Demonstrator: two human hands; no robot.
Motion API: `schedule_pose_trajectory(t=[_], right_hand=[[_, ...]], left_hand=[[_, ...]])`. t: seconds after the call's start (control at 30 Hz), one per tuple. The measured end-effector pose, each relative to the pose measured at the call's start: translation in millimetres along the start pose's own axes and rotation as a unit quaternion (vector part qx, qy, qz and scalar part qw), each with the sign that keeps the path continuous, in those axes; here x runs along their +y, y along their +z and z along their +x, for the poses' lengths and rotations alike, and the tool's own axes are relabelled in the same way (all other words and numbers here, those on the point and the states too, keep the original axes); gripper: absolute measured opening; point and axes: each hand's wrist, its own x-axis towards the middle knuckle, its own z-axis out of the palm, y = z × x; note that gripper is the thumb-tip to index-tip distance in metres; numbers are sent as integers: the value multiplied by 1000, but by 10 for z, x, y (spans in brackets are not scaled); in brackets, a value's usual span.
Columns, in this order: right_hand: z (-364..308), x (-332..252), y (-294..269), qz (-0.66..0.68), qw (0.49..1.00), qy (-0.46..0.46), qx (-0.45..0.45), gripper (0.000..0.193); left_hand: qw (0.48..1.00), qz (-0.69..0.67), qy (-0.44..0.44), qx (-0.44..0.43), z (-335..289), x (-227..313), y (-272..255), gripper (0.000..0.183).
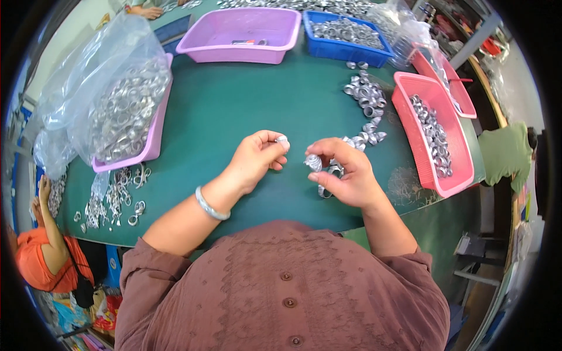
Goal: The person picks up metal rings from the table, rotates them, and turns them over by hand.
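Observation:
My left hand point(256, 157) is over the middle of the green table, thumb and forefinger pinched on a small silver metal piece point(282, 139). Facing it, my right hand point(351, 174) grips a ridged silver metal ring point(314, 162) between thumb and fingertips. The two pieces are apart. Beneath my right fingers lie more silver rings point(324, 191), partly hidden by the hand. Just beyond, a loose trail of silver rings point(367, 99) runs up the table.
At right stands a pink basket point(459, 167) with silver rings. A blue tray point(351, 57) and a purple tub point(237, 55) stand at the back. Left are a bagged purple bin point(126, 162) and loose silver parts point(117, 196). A person in orange point(41, 257) sits at left.

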Motion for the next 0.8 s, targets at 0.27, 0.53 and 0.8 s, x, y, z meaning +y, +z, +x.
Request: schedule_pose_trajectory(t=[0.27,0.53,0.8], right_hand=[[-350,-59,-97,34,998,43,-17,35],[-507,-36,-278,36,998,52,14,35],[-472,66,-339,34,998,59,11,35]], left_hand=[[984,26,30,-175,731,846,1350,28],[824,473,240,-200,1120,469,1056,36],[805,520,163,-235,964,199,597,27]])
